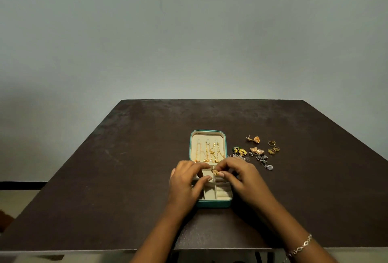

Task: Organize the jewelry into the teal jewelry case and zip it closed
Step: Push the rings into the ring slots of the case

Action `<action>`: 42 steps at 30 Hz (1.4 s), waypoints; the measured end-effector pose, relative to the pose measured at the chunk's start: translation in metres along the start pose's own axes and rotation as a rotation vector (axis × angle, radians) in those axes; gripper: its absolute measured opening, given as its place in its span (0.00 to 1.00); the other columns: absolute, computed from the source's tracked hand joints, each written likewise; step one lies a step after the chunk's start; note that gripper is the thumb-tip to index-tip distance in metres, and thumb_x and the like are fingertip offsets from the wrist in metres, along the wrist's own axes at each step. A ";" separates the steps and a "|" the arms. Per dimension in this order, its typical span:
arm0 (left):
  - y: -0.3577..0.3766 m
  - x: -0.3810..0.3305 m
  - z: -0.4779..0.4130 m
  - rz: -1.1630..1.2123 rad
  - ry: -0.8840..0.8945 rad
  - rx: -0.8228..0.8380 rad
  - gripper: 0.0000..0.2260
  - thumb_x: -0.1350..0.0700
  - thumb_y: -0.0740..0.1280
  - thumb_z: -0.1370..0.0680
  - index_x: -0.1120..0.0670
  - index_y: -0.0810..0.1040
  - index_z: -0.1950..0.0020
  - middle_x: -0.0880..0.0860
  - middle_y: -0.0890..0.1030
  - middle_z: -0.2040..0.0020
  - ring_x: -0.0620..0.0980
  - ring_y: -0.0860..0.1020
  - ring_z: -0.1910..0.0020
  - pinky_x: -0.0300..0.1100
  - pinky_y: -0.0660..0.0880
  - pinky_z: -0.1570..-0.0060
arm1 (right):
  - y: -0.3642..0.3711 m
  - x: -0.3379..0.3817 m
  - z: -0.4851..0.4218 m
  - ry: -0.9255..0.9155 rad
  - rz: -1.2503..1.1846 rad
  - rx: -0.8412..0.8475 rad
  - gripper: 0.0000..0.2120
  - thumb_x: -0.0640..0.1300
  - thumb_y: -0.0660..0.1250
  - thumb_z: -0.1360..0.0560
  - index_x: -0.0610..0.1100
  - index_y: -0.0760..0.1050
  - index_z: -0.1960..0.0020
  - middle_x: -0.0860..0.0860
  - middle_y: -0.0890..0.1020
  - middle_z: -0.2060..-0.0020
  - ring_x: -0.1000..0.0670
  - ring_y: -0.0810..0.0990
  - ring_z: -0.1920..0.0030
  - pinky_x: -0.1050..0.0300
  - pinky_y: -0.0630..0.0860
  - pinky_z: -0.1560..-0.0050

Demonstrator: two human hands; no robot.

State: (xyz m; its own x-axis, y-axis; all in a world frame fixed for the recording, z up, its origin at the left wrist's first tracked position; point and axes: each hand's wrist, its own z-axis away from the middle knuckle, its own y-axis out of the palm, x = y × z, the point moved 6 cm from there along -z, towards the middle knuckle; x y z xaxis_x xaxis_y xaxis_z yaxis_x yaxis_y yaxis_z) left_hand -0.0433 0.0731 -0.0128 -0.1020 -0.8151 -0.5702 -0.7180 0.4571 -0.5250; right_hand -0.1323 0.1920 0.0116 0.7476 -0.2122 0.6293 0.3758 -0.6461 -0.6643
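Open teal case (214, 204) on counter (126, 157); necklaces (207, 153) hung in lid. Grip of right hand (241, 175) narrow, pinching small gold piece (215, 171) over tray compartments. Grip of left hand (184, 178) loose, resting on tray. More loose jewelry (258, 151) lies just right of case.

Head-worn camera, looking forward and down — table (126, 157) near

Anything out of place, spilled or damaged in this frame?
Nothing stands out. The case lies open on the table, chains sit in its lid, and the unsorted jewelry sits in a loose cluster to its right. The right hand pinches a gold piece over the case.
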 end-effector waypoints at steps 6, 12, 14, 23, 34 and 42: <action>0.003 0.002 0.002 -0.028 0.003 -0.003 0.05 0.48 0.62 0.28 0.44 0.73 0.53 0.41 0.74 0.63 0.38 0.69 0.58 0.43 0.69 0.60 | 0.010 -0.001 0.001 0.022 0.002 0.019 0.03 0.39 0.67 0.27 0.44 0.79 0.55 0.56 0.78 0.61 0.57 0.75 0.56 0.69 0.68 0.57; 0.005 0.005 0.003 -0.047 -0.011 -0.007 0.04 0.47 0.62 0.29 0.46 0.69 0.58 0.46 0.76 0.63 0.40 0.68 0.59 0.37 0.66 0.60 | 0.008 0.003 0.006 0.028 -0.056 -0.024 0.05 0.40 0.69 0.29 0.46 0.80 0.54 0.55 0.81 0.60 0.59 0.77 0.57 0.71 0.70 0.60; 0.005 0.005 0.004 -0.040 -0.010 -0.010 0.04 0.47 0.62 0.29 0.46 0.69 0.58 0.45 0.76 0.63 0.39 0.68 0.59 0.36 0.65 0.60 | 0.007 0.005 0.007 0.013 -0.036 -0.042 0.04 0.39 0.71 0.30 0.45 0.80 0.55 0.54 0.81 0.61 0.57 0.77 0.58 0.70 0.71 0.60; 0.003 0.003 0.004 0.029 -0.025 -0.021 0.05 0.46 0.62 0.28 0.46 0.71 0.57 0.37 0.72 0.62 0.38 0.69 0.59 0.43 0.70 0.60 | -0.003 0.005 0.005 0.041 0.029 -0.111 0.04 0.38 0.71 0.31 0.45 0.81 0.56 0.58 0.79 0.62 0.58 0.77 0.57 0.70 0.70 0.58; 0.003 0.005 0.003 0.040 -0.046 -0.040 0.10 0.48 0.60 0.27 0.52 0.77 0.59 0.43 0.78 0.61 0.40 0.70 0.58 0.47 0.73 0.62 | -0.018 -0.015 -0.001 0.161 0.144 -0.056 0.05 0.40 0.71 0.31 0.48 0.81 0.56 0.52 0.79 0.59 0.58 0.74 0.57 0.65 0.70 0.58; 0.004 0.005 0.003 0.031 -0.046 -0.029 0.09 0.49 0.60 0.27 0.51 0.77 0.59 0.41 0.76 0.61 0.40 0.70 0.58 0.44 0.71 0.62 | -0.005 -0.012 -0.001 0.164 0.265 0.021 0.05 0.43 0.70 0.29 0.49 0.81 0.53 0.52 0.77 0.55 0.54 0.72 0.52 0.58 0.70 0.54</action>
State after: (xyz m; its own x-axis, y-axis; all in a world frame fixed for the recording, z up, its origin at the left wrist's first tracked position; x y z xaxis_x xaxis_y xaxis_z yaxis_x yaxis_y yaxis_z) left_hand -0.0446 0.0718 -0.0198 -0.0936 -0.7830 -0.6149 -0.7349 0.4710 -0.4879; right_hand -0.1437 0.1969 0.0074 0.7236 -0.4877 0.4884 0.1920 -0.5375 -0.8211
